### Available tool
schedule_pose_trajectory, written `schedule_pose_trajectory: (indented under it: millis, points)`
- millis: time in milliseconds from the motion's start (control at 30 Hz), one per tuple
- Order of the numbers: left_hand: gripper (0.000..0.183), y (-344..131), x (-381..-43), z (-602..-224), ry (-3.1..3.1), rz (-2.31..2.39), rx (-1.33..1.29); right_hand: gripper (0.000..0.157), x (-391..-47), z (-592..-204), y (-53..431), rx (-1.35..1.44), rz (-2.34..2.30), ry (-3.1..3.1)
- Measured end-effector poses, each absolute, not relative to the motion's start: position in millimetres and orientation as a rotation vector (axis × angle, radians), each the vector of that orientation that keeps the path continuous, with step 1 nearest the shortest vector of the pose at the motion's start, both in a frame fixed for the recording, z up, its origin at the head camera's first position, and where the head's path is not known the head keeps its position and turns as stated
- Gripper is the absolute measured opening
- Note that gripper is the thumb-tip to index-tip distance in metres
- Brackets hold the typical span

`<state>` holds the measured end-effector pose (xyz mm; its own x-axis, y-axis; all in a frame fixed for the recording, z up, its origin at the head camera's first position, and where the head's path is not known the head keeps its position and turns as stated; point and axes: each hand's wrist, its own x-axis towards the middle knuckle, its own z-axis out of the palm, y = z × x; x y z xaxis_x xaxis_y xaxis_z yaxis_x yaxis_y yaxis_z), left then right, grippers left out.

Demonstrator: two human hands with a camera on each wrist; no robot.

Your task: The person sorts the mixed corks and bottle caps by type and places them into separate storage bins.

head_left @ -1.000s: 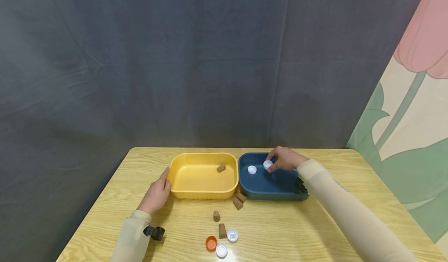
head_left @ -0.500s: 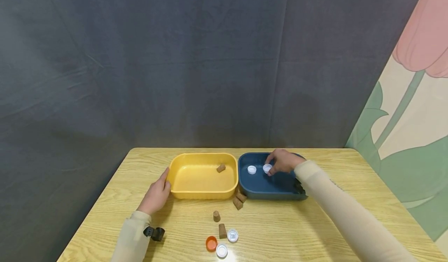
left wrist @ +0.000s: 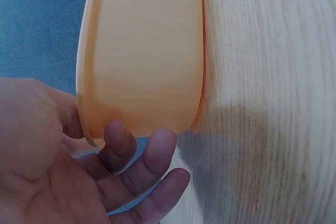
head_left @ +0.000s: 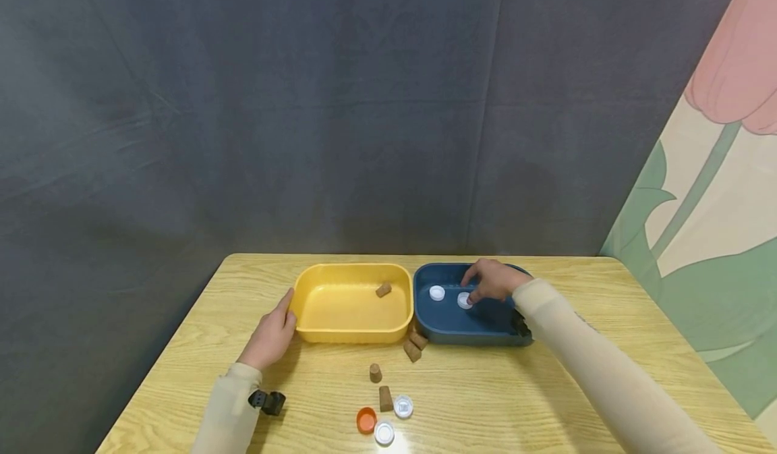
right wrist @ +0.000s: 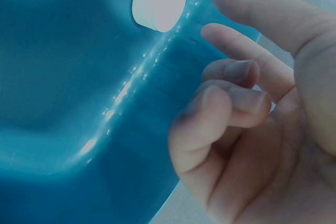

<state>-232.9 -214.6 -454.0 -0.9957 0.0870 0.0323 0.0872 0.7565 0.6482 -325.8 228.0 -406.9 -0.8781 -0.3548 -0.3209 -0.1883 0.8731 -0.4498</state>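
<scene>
Gripping yellow tray (head_left: 355, 336) at 9 o'clock with curled left hand (head_left: 270, 336); reaching into blue tray (head_left: 476, 338) from 4 o'clock with half-spread, empty right hand (head_left: 494, 280) near 1 white cap (head_left: 463, 301).

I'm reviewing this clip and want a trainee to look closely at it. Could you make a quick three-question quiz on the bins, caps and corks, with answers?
1. What is the left hand gripping? A) a cork; B) the yellow bin; C) a red cap.
2. True or false: one cork is visible inside the yellow bin.
3. How many white caps lie inside the blue bin?

Key: 1. B; 2. True; 3. Two.
</scene>
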Motion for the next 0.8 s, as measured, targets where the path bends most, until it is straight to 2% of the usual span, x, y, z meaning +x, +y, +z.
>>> schedule_pose_trajectory:
  millis: [133, 333, 800]
  points:
    - [0.054, -215, -233, -453, -2.946, -1.077, -0.153, 0.041, -323, -404, 228, -0.424, -0.575, 2.648]
    - [0.055, -215, -233, -452, -2.95, -1.087, -0.156, 0.039, -313, -397, 226, -0.615, -0.681, 2.662]
    - [0.054, -215, -232, -453, -2.941, -1.104, -0.157, 0.035, -259, -382, 196, -0.805, -0.933, 2.526]
